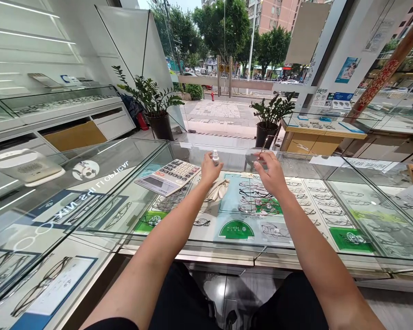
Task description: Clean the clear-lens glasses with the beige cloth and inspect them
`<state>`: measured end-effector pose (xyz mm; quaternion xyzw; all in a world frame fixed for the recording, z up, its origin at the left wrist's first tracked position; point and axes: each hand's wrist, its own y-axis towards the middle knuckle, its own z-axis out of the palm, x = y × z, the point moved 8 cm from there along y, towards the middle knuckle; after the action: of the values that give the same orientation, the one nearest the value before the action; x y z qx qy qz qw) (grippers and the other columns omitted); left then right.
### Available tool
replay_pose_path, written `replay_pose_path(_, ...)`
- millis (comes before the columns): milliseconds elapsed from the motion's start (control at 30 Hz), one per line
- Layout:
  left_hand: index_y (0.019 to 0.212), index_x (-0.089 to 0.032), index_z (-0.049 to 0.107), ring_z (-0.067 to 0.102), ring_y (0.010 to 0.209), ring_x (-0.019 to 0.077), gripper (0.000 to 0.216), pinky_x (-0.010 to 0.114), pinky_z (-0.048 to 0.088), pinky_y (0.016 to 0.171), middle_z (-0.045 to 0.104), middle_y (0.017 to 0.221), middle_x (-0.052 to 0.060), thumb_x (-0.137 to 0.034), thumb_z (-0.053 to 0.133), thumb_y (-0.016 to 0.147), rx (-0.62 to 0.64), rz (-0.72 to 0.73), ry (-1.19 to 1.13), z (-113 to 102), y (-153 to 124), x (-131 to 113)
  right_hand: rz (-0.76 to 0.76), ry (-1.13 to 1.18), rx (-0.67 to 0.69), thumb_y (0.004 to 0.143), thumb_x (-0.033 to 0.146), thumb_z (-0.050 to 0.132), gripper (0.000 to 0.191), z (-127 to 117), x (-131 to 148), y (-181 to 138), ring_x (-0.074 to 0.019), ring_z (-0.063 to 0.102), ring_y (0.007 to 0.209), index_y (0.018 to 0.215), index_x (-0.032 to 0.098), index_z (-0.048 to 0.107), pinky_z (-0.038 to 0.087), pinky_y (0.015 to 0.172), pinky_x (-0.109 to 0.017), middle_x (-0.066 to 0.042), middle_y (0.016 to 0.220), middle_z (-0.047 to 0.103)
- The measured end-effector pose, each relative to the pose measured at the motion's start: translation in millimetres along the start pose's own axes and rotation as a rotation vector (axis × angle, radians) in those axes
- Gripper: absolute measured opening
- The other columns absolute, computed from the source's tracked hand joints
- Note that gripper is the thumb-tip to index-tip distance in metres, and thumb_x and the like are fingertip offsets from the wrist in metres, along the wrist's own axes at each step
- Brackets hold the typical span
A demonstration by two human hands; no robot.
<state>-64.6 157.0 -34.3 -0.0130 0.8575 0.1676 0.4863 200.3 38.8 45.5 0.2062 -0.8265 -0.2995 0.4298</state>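
Observation:
A small white bottle (215,158) stands upright in my left hand (211,169), whose fingers are wrapped round it above the glass counter. My right hand (270,172) is closed on a thin-framed pair of glasses (263,145); a slim temple sticks up from the fingers, and the rest is hard to make out. Below my left hand lies a crumpled beige cloth (218,190) on the glass. Left of it rests a large calculator (172,176) with a grey screen.
Under the glass top of the display counter (192,242) lie rows of eyeglass frames (328,197) and green cards. A white telephone-like device (27,167) sits at the left. Potted plants (160,123) stand beyond the counter, before a glass door (224,78).

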Motion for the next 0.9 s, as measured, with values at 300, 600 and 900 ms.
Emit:
replay_pose_path(300, 0.106, -0.025, 0.053, 0.058, 0.085, 0.0194, 0.019, 0.034, 0.054, 0.081, 0.059, 0.093, 0.003, -0.028, 0.058, 0.088, 0.072, 0.012, -0.295, 3.0, -12.5, -22.9, 0.022, 0.102, 0.068, 0.113, 0.051, 0.056, 0.038, 10.4, 0.6, -2.7, -0.0294, 0.068, 0.12, 0.136, 0.024, 0.07, 0.058, 0.107, -0.053, -0.013, 0.134, 0.065)
replay_pose_path(600, 0.058, -0.026, 0.033, 0.023, 0.043, 0.0102, 0.093, 0.029, 0.023, 0.045, 0.024, 0.047, -0.005, -0.118, 0.037, 0.071, 0.672, -0.114, -0.848, 20.7, -70.4, -85.0, 0.078, 0.276, 0.282, 0.112, 0.05, 0.057, 0.034, 27.9, 15.4, -8.8, -0.0272, 0.069, 0.121, 0.13, 0.023, 0.069, 0.058, 0.107, -0.048, -0.013, 0.138, 0.066)
replay_pose_path(900, 0.048, -0.026, 0.039, 0.026, 0.042, 0.011, 0.094, 0.031, 0.02, 0.048, 0.029, 0.043, 0.0, -0.115, 0.033, 0.076, 0.426, 0.077, -0.664, 5.8, -70.5, -90.8, 0.154, 0.643, 0.573, 0.111, 0.064, 0.064, 0.044, 53.3, 40.1, -24.9, -0.0262, 0.072, 0.121, 0.131, 0.025, 0.07, 0.057, 0.111, -0.046, -0.01, 0.137, 0.07)
